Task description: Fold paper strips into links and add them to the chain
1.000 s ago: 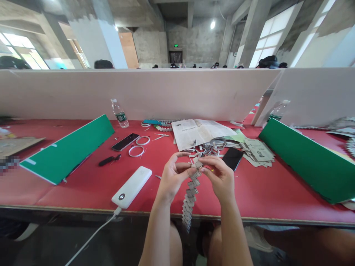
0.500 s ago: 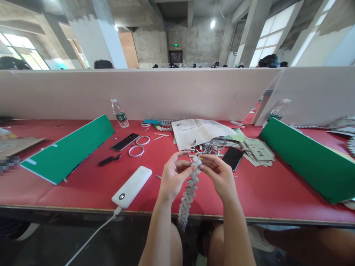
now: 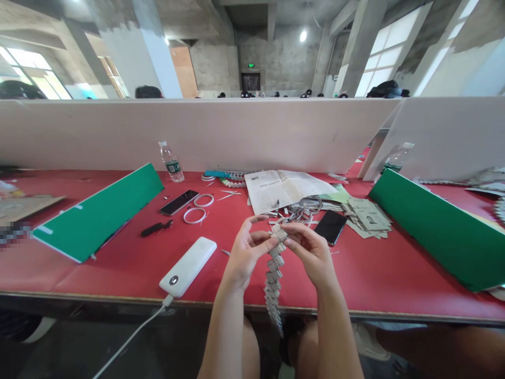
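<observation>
A zigzag chain of folded paper [image 3: 273, 284] hangs from my fingers, its lower end dangling past the table's front edge. My left hand [image 3: 248, 252] pinches the top of the chain from the left, thumb against it. From the right, my right hand [image 3: 311, 252] grips the same top end between thumb and fingers. Just beyond my hands lies a heap of folded paper strips [image 3: 302, 209], partly under a newspaper sheet [image 3: 282, 187]. A dark phone [image 3: 331, 227] rests close to my right hand.
On the left of the red table [image 3: 130, 273] lie a white power bank [image 3: 188, 267] with a cable, a phone [image 3: 179, 202], tape rolls [image 3: 194, 215] and a bottle [image 3: 171, 162]. Green boards [image 3: 102, 216] stand on both sides. Cut paper pieces [image 3: 371, 216] are stacked at right.
The hanging part of the chain has swung to the right. My right fingers have shifted slightly at the chain's top, while both hands stay in nearly the same place.
</observation>
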`<state>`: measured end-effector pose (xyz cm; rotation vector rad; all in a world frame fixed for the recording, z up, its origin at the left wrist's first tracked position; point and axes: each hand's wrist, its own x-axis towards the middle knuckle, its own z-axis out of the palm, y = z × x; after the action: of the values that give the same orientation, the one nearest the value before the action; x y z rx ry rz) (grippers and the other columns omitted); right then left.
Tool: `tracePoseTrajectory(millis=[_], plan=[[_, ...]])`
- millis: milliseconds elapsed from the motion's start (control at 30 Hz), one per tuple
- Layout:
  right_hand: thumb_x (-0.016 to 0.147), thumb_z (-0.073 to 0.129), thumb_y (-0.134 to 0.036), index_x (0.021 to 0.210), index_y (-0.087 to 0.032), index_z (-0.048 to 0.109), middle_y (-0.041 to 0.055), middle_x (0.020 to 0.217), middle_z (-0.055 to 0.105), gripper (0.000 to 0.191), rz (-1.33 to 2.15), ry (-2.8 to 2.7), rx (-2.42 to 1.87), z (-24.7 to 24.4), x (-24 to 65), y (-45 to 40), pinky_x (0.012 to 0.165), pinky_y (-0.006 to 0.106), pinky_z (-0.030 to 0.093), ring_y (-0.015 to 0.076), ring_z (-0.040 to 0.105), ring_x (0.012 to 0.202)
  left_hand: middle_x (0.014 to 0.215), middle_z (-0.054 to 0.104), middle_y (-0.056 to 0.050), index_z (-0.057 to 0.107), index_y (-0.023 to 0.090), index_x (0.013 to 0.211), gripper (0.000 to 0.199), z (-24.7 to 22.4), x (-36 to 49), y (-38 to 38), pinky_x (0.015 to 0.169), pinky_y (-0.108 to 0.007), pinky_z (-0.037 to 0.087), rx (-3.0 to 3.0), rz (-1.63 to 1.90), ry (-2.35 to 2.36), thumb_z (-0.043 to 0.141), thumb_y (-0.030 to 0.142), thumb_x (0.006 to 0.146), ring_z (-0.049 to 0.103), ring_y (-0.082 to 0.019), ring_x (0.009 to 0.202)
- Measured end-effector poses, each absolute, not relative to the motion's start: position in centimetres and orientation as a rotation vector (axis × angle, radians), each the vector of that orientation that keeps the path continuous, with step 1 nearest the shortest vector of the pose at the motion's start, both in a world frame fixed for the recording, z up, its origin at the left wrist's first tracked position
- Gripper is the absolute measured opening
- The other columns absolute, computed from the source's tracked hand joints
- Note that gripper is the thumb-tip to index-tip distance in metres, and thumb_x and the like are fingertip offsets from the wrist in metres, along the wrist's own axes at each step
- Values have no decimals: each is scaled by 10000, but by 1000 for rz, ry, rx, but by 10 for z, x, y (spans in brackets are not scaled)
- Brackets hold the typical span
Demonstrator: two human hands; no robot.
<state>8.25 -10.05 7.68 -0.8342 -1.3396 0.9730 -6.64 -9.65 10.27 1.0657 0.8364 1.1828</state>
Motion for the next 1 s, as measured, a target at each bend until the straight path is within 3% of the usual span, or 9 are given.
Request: tracePoseTrajectory(millis=[333, 533, 767, 1000], plan=[[758, 645, -236, 888, -224, 645, 28, 860, 635, 130, 856, -1356, -834, 79, 86, -105, 700, 273, 531, 156, 617, 790, 686, 651, -8, 472, 177, 1116, 511, 103, -67, -97, 600, -225, 456, 1025, 1078, 755, 718, 249, 674, 583, -107, 585], [807, 582, -223, 962, -261, 651, 34, 926, 628, 174, 643, -1490, -940, 85, 84, -106, 749, 294, 498, 172, 590, 873, 709, 657, -11, 486, 175, 1086, 489, 102, -64, -96, 613, -236, 468, 1023, 1136, 796, 723, 250, 664, 589, -119, 629], [841, 517, -189, 917, -249, 634, 33, 911, 638, 152, 416, -1472, -995, 85, 76, -109, 767, 317, 484, 178, 590, 869, 752, 668, -6, 499, 188, 1079, 458, 101, -58, -96, 682, -237, 484, 1155, 1253, 859, 708, 244, 676, 622, -133, 717], [812, 568, -208, 1036, -229, 598, 58, 978, 624, 227, 582, -1369, -939, 86, 72, -110, 789, 337, 501, 186, 594, 898, 826, 695, -28, 549, 196, 1078, 384, 102, -55, -98, 741, -251, 504, 1285, 1358, 897, 664, 228, 714, 647, -159, 803]])
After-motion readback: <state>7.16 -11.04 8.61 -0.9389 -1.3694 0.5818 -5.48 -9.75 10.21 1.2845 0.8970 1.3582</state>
